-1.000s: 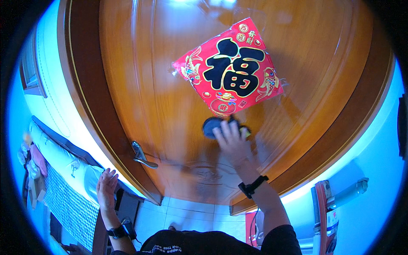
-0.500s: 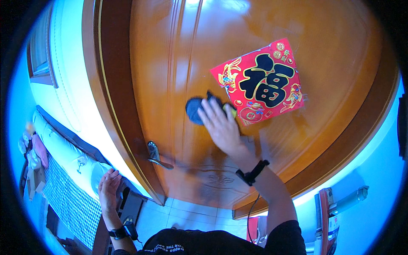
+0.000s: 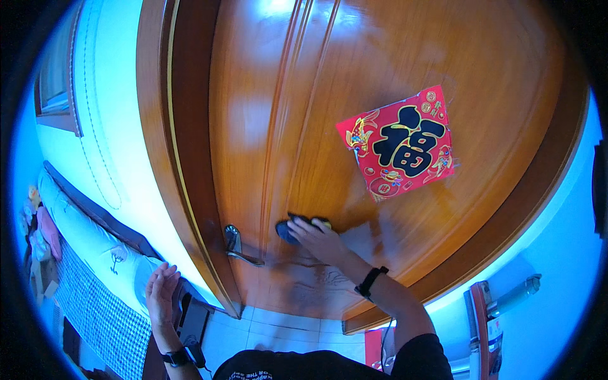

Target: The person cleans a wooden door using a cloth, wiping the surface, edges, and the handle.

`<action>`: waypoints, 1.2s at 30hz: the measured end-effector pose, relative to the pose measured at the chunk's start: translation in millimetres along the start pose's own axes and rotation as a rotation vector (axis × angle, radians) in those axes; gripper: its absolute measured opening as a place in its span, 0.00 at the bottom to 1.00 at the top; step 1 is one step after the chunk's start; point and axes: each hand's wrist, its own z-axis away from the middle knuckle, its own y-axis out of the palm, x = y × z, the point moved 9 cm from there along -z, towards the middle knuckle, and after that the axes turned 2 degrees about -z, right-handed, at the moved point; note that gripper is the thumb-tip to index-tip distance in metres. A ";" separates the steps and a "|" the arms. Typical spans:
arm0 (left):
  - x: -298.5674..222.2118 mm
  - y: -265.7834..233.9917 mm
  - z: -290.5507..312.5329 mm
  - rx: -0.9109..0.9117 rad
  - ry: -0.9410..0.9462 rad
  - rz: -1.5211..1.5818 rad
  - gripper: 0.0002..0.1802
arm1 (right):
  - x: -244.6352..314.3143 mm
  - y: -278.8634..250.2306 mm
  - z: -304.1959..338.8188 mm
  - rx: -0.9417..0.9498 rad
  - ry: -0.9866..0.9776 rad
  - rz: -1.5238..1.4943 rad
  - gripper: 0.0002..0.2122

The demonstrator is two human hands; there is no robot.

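Observation:
My right hand [image 3: 318, 243] presses a dark, round pad [image 3: 286, 233] with a bit of yellow on it against a brown wooden door [image 3: 253, 152]. My fingers lie over the pad and hide part of it, so its exact kind is unclear. Up and to the right of that hand, a red paper decoration [image 3: 399, 152] with a large black character and gold fish is stuck on the door. The metal door handle [image 3: 234, 244] is to the left of the pad. Off to the left, my left hand [image 3: 163, 291] is raised, empty, its fingers loosely extended.
Beyond my left hand stands a bed or couch with a long white cushion [image 3: 104, 240] and a checked cover [image 3: 101, 316]. The wooden door frame [image 3: 183, 171] borders the door. At the lower right a glass-like cylinder [image 3: 514, 295] sits by a brown-edged piece of furniture [image 3: 482, 316].
My right hand has slid the pad down the door, from beside the red decoration to nearly handle height. The view has shifted a little. My left hand stays raised at the left.

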 end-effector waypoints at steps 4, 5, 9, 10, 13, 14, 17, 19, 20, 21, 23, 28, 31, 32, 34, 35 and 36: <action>3.4 6.3 -7.8 0.021 -0.017 0.041 0.17 | -60.7 -91.1 -87.1 -0.120 0.076 0.124 0.22; 1.8 6.8 -9.6 0.039 -0.007 0.045 0.17 | -77.8 -111.5 -109.2 -0.161 0.108 0.111 0.21; -4.8 -9.9 -11.1 0.017 0.039 0.037 0.18 | -161.5 -194.2 -161.5 -0.386 0.262 0.195 0.22; -9.6 -8.9 -11.5 0.016 0.052 0.038 0.18 | -188.3 -215.6 -160.9 -0.423 0.319 0.251 0.23; -11.3 -28.2 -13.8 -0.047 0.023 0.012 0.18 | -253.4 -275.0 -135.5 -0.638 0.446 0.376 0.23; -13.5 -34.7 -11.7 -0.094 0.025 -0.006 0.18 | -267.8 -284.7 -129.2 -0.673 0.473 0.361 0.23; -9.9 -50.0 -10.6 -0.121 0.013 0.004 0.18 | -269.2 -283.6 -128.1 -0.681 0.499 0.341 0.21; -7.1 -51.0 -12.0 -0.131 0.008 -0.022 0.19 | -247.9 -271.2 -135.0 -0.642 0.495 0.312 0.21; -6.2 -51.1 -12.3 -0.124 0.003 -0.028 0.18 | -236.2 -256.0 -143.6 -0.560 0.503 0.329 0.22; -5.4 -50.9 -12.7 -0.117 -0.001 -0.034 0.18 | -216.7 -243.1 -146.4 -0.553 0.460 0.188 0.22; -2.3 -38.9 -19.9 -0.074 0.003 -0.020 0.18 | -174.2 -212.8 -149.6 -0.477 0.361 0.120 0.22; -3.4 4.4 -33.7 0.053 0.016 0.050 0.19 | -81.3 -117.7 -133.6 -0.192 0.125 -0.031 0.27; -5.7 2.2 -32.2 0.059 0.031 0.055 0.19 | -80.9 -116.4 -134.9 -0.175 0.060 -0.033 0.27; -5.6 -0.4 -31.2 0.054 0.028 0.047 0.19 | -88.6 -127.8 -137.9 -0.169 0.054 -0.006 0.27; -6.9 -11.3 -27.6 0.035 0.024 0.020 0.19 | -135.9 -171.2 -143.5 -0.287 0.198 0.112 0.23; -9.1 -21.2 -23.7 0.010 0.024 0.012 0.19 | -162.6 -195.9 -140.0 -0.427 0.274 0.126 0.23; -9.2 -28.8 -21.7 -0.004 0.022 0.014 0.19 | -196.3 -213.4 -133.4 -0.496 0.383 0.204 0.23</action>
